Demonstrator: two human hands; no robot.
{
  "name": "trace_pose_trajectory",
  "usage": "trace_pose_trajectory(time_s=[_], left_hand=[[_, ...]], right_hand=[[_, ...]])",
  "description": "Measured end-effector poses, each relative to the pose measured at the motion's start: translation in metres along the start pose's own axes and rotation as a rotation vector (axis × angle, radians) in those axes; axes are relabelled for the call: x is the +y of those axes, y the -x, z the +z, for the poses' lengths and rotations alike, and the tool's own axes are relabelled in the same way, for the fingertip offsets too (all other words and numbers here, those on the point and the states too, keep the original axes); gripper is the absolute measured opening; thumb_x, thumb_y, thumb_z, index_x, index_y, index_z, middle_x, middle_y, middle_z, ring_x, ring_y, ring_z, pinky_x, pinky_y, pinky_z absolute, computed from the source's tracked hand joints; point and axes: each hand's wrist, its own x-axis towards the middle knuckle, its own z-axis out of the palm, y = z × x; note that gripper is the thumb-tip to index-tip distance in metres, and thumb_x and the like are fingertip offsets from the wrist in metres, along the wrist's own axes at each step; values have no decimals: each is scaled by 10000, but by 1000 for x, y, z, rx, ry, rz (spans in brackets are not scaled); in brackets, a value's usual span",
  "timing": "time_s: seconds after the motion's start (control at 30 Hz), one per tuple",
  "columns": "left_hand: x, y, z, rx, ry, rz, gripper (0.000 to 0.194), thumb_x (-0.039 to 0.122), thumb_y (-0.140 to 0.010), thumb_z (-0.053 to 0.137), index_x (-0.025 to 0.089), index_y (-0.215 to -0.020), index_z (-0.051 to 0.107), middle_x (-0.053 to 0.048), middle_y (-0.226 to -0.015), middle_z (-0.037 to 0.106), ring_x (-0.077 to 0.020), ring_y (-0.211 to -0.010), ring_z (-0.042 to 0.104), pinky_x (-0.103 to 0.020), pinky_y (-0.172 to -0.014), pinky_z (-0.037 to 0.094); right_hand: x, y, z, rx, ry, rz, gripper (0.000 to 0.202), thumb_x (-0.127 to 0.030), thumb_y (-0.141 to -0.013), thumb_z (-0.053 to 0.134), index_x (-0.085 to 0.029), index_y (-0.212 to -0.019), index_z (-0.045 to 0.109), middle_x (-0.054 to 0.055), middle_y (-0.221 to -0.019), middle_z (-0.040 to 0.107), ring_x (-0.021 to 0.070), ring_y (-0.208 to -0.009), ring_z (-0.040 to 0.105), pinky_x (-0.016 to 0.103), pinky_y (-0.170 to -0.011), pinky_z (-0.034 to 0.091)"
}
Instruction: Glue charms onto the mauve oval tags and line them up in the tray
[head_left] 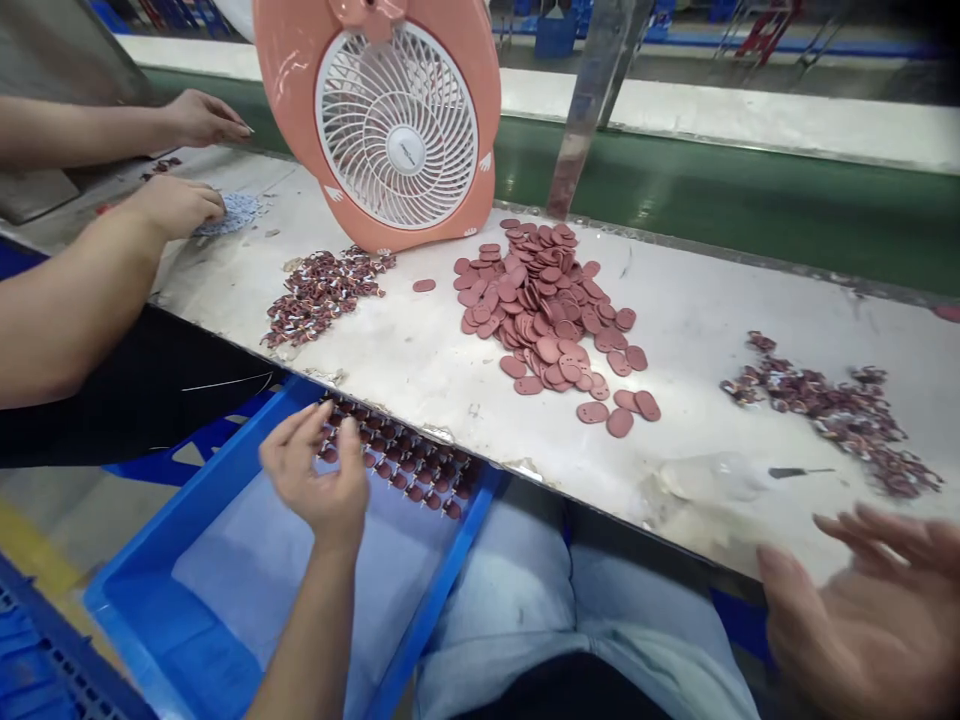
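Left hand (pixel 319 475), fingers parted, is hovering by the red-piece rows (pixel 405 465) at the blue bin's (pixel 199 502) far end, where a dipping fingertip could skew them; right hand (pixel 877 605), fingers spread, is hanging near the desk's (pixel 420 370) right-hand wired parts (pixel 832 408).

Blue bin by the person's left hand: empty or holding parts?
Holding parts: the blue bin has rows of dark-red pieces near the table; anything beneath the pale sheet is hidden.
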Motion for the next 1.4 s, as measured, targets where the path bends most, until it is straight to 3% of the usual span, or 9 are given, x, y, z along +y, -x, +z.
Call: trace_pose_trajectory(time_s=[0.13,0.23,0.4,0.53,0.67,0.83,0.97,1.23,1.4], left_hand=[[96,4,14,-414,167,575,292,332,-892,637,235,-1164,687,-90,-1152,688,-263,-1088,597,-453,-980,427],[134,7,14,-623,9,647,389,461,-901,610,264,-1231,675,-115,-1226,652,-318,-1102,561,-491,-911,408],[130,23,-3,-651,43,733,385,512,-835,683,299,-1154,717,-95,-1225,682,-325,-1109,569,-490,-921,330],[120,46,-10,-604,338,752,139,289,-853,726,318,-987,752,4,-973,790,-217,-900,672,-416,-871,320],[139,72,-23,-669,677,378,65,268,-871,694,291,-858,754,-10,-810,770,-194,-772,667,-374,-799,393],[168,104,-50,-1440,1230,-622,274,438,-800,754,181,-711,722,-28,-656,666,-131,-628,566,-252,-624,411],[166,128,-62,-1701,1418,-1075,328,448,-709,833,155,-713,687,14,-600,581,-74,-553,524,-199,-598,423],[154,141,-65,-1663,1444,-1056,516,478,-415,945,149,-737,713,-8,-631,675,-105,-629,621,-191,-633,459],[152,136,-65,-1635,1460,-1061,433,385,-429,968,176,-740,751,-8,-622,714,-87,-558,624,-153,-543,445]], right_hand=[[-2,-23,16,-231,184,70,745,-599,-752,720,-212,-1351,505,171,-1237,564,432,-1123,512,656,-938,386],[-1,-28,21,-367,205,64,445,-570,-803,681,-216,-1067,632,123,-1065,635,383,-1070,536,586,-950,391],[2,-19,16,-339,-6,132,343,-433,-854,672,-233,-1125,610,97,-1069,655,319,-1019,590,470,-875,457],[-7,-7,9,-348,-347,189,271,-407,-938,536,-239,-1150,510,69,-1025,605,234,-870,627,405,-778,530],[-29,-3,7,-498,-630,245,182,-320,-927,591,-239,-1051,485,13,-852,560,148,-660,576,278,-569,516],[-51,-11,7,-777,-894,350,245,-233,-857,714,-225,-998,514,72,-988,669,154,-716,646,287,-611,548],[-56,-12,4,-1033,-1118,476,284,-245,-827,746,-219,-966,501,30,-866,680,153,-628,690,286,-561,572],[-62,2,3,-1135,-1291,644,301,-224,-834,748,-215,-934,464,-18,-760,656,90,-573,648,195,-539,518],[-64,4,0,-1082,-1131,632,302,-288,-848,734,-229,-990,474,11,-830,664,124,-618,652,229,-559,534]])
